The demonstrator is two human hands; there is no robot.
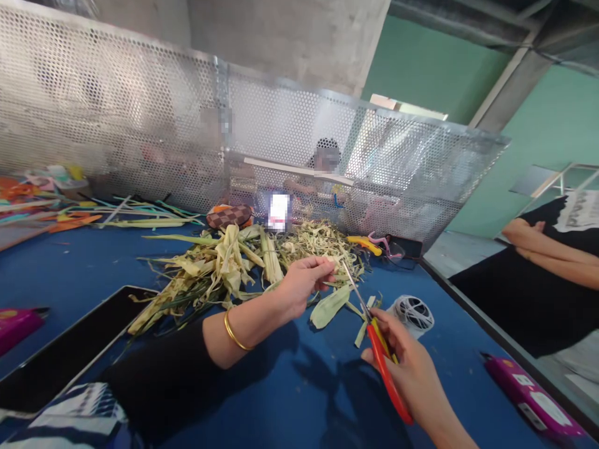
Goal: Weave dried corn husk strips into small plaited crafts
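My left hand (299, 285), with a gold bangle on the wrist, is closed in a pinch on a small pale piece of corn husk (334, 262). Fingers of my right hand (414, 362) wrap round the handles of scissors (382, 365), red and yellow, whose silver blades point up and away. The blade tips are close beside the pale piece; whether they touch it I cannot make out. Beyond my left hand lies a heap of dried corn husks (229, 259), with finer shredded strips (318, 234) at its right. A loose husk (330, 307) rests under the blades.
A spool of grey cord (412, 313) stands right of the scissors. Magenta boxes (531, 396) lie at both sides of the blue table (262, 399). A black tray (79, 343) is at left, a lit phone (279, 211) behind the husks. Perforated metal screens (290, 112) close the back; a person (552, 249) stands right.
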